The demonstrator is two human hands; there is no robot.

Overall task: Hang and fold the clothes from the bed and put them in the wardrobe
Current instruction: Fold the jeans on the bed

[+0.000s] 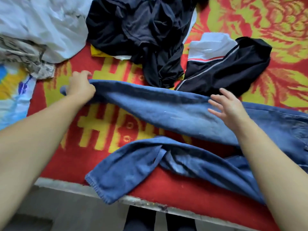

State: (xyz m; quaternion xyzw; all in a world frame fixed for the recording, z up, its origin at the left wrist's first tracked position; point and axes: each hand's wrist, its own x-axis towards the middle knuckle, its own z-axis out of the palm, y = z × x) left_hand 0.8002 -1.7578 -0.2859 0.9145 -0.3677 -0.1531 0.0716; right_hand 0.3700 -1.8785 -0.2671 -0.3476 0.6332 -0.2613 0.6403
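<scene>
My left hand grips the far leg's cuff of the jeans, spread along the bed's near edge; my right hand hovers spread above them. I'd pull the leg taut, smooth, then lay it over the near leg.

Yellow glyph-like pattern on bedspread, unreadable.

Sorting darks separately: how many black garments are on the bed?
2: a crumpled black garment at top centre, and a black piece with white piping to its right. More may be hidden underneath.
</scene>
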